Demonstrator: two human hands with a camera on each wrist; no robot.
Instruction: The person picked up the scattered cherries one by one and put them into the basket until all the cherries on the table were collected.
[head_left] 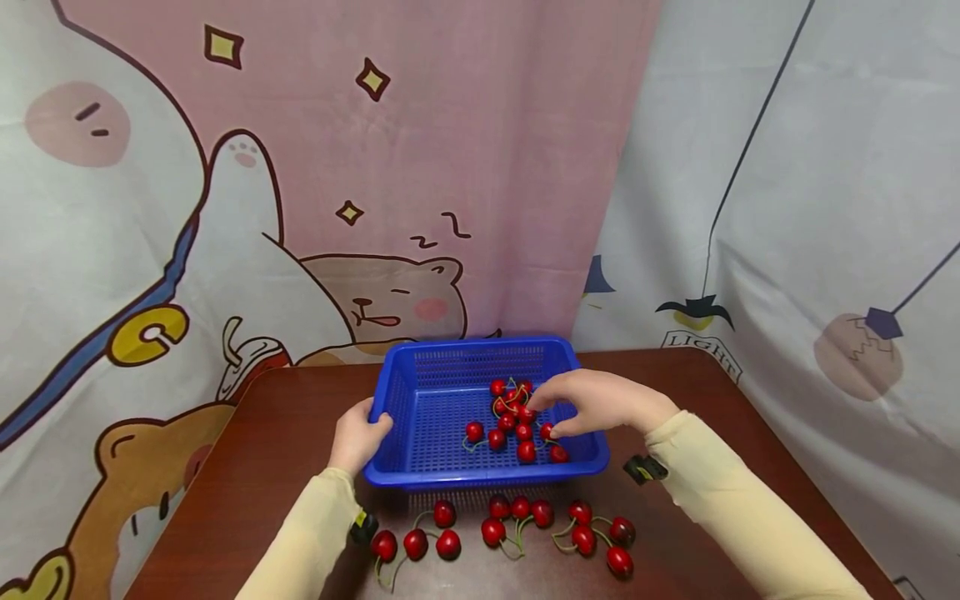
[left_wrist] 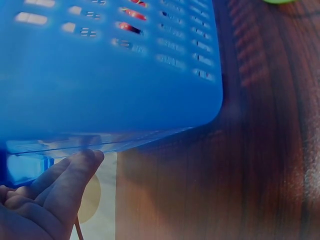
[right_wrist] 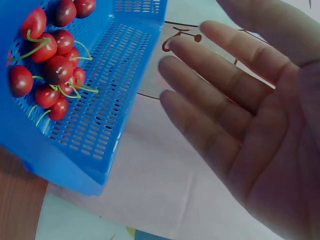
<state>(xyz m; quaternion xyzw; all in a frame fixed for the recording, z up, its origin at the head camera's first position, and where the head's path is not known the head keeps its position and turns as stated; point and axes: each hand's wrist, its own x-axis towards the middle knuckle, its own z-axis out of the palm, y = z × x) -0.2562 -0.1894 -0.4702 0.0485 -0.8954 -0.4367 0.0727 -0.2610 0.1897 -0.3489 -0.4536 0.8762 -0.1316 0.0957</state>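
A blue plastic basket with perforated sides and floor stands on the table. My left hand grips its left rim, thumb over the edge; in the left wrist view the fingers lie against the outside under the rim. Inside, mostly toward the right, lie several red cherries with green stems. Above the basket's right part hovers my right hand, its fingers and thumb apart. The right wrist view shows these fingers loosely extended with nothing in them, beside the basket wall.
Several more cherries lie in clusters on the brown table in front of the basket: one group at left, one in the middle, one at right. A printed curtain hangs behind the table.
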